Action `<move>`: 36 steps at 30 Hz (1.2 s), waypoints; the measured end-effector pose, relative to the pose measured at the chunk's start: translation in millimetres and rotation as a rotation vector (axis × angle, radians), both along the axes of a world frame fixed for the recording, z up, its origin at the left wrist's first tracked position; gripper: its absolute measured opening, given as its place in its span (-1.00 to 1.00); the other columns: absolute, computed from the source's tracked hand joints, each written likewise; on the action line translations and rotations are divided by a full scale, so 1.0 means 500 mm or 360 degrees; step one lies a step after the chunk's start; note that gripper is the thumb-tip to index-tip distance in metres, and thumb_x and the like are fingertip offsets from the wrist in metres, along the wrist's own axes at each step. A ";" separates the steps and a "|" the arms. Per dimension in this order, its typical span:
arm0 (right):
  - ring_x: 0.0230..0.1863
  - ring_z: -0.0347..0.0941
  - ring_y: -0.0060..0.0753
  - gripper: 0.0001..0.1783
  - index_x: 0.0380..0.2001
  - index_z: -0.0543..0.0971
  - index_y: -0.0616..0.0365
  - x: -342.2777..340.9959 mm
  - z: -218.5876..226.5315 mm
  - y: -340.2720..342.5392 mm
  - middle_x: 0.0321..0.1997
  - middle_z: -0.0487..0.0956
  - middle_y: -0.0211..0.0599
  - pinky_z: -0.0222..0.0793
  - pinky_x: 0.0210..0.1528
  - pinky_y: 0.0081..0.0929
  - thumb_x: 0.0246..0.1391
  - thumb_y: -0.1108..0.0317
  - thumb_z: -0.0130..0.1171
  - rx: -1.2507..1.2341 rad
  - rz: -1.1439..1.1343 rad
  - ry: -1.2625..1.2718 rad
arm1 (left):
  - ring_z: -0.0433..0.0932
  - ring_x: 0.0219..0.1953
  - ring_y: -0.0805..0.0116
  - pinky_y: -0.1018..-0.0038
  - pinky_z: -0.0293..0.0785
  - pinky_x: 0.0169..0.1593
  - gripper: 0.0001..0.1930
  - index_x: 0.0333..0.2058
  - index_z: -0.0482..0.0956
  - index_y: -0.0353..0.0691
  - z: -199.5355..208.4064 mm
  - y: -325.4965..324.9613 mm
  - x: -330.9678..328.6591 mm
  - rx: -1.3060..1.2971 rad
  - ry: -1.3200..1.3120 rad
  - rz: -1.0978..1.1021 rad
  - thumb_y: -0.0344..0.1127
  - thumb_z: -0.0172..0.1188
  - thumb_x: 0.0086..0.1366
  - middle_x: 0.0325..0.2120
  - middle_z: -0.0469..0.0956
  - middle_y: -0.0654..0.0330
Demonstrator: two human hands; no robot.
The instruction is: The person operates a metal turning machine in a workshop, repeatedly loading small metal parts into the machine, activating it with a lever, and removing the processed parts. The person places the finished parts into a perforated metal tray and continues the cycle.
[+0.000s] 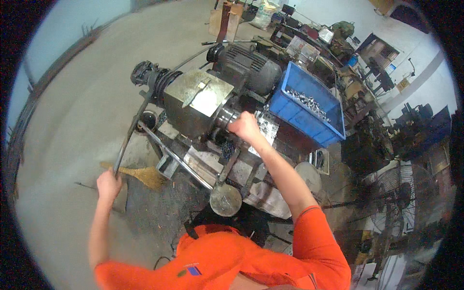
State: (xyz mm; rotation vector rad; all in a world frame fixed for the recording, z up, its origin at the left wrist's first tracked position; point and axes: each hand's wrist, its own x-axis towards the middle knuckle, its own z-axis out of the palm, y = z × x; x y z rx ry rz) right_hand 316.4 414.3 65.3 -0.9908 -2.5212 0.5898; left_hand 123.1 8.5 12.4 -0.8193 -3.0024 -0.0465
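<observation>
A small lathe-like machine with a grey boxy headstock (pixel 180 108) stands in front of me. My left hand (pixel 109 184) is wrapped round the lower end of a long dark lever (pixel 128 140), which slants up to the machine's left end. At the shiny round spindle nose (pixel 226 117), my right hand (pixel 245 126) is closed, fingers bent against its face. Whatever lies between those fingers is hidden. Below the right forearm are the machine's bed and slide, with a metal plate (pixel 267 129) near the hand. A round metal disc (pixel 225 200) sits closest to me.
Behind the right hand stands a blue plastic bin (pixel 305 122) holding many small metal pieces. A ribbed motor (pixel 250 70) is mounted behind the headstock. A straw broom (pixel 147 177) lies near my left hand. To the right are a large fan (pixel 397 195) and more machinery.
</observation>
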 end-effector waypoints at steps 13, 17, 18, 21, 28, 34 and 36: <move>-0.38 0.42 -0.08 -0.80 -0.75 0.51 0.20 0.015 -0.001 -0.010 -0.40 0.47 0.00 0.32 -0.33 -0.38 -0.51 0.28 0.05 0.0041 0.0066 0.0130 | 0.47 -0.49 0.11 0.34 0.35 -0.38 -0.82 -0.41 0.39 -0.27 -0.024 -0.084 -0.366 -0.0312 0.0435 0.0138 -0.39 0.02 -0.07 -0.58 0.48 0.05; -0.18 0.33 -0.01 -0.82 -0.69 0.50 0.16 0.091 0.033 -0.061 -0.05 0.28 0.10 0.27 -0.14 -0.38 -0.55 0.36 0.08 0.0156 0.0302 0.0405 | 0.45 -0.43 0.04 0.32 0.36 -0.31 -0.75 -0.31 0.41 -0.27 -0.016 0.019 -0.267 0.0747 0.0642 -0.0140 -0.35 0.02 -0.02 -0.48 0.48 0.03; -0.18 0.34 -0.06 -0.80 -0.65 0.48 0.14 0.124 0.032 -0.066 -0.05 0.27 0.11 0.28 -0.16 -0.39 -0.55 0.38 0.09 0.0220 0.0400 0.0515 | 0.44 -0.42 0.02 0.32 0.36 -0.31 -0.75 -0.30 0.41 -0.27 -0.024 0.062 -0.230 0.1086 0.0881 -0.0384 -0.33 0.02 0.00 -0.47 0.48 0.02; -0.18 0.34 -0.08 -0.77 -0.60 0.47 0.12 0.228 0.017 -0.090 -0.02 0.28 -0.03 0.28 -0.15 -0.39 -0.57 0.42 0.11 0.0250 0.0257 0.0584 | 0.45 -0.39 0.07 0.39 0.36 -0.31 -0.69 -0.27 0.38 -0.34 -0.233 0.125 -0.182 0.1156 -0.0043 0.0190 -0.29 0.05 0.00 -0.47 0.46 -0.02; -0.20 0.36 -0.06 -0.80 -0.64 0.49 0.17 0.584 -0.014 -0.133 -0.18 0.40 0.00 0.29 -0.19 -0.41 -0.56 0.44 0.09 0.0190 -0.0365 0.0284 | 0.48 -0.32 0.12 0.27 0.40 -0.26 -0.67 -0.34 0.45 -0.20 -0.359 0.282 0.004 -0.0241 -0.0407 -0.0650 -0.14 0.10 -0.08 -0.37 0.46 0.01; -0.18 0.35 -0.09 -0.66 -0.53 0.53 0.18 0.844 -0.072 -0.132 -0.19 0.42 -0.04 0.27 -0.15 -0.39 -0.60 0.38 0.09 0.0160 -0.0954 0.0000 | 0.47 -0.34 0.20 0.31 0.40 -0.35 -0.69 -0.41 0.49 -0.10 -0.309 0.305 -0.064 -0.0582 -0.0049 -0.0899 -0.07 0.15 -0.14 -0.42 0.48 0.12; -0.13 0.31 -0.11 -0.53 -0.38 0.49 0.21 0.918 -0.097 -0.132 -0.18 0.42 -0.10 0.23 -0.09 -0.38 -0.60 0.38 0.09 0.0396 -0.1153 -0.0259 | 0.47 -0.35 0.18 0.32 0.40 -0.34 -0.69 -0.39 0.49 -0.09 -0.300 0.292 -0.070 -0.0412 -0.0124 -0.0843 -0.09 0.16 -0.14 -0.42 0.48 0.11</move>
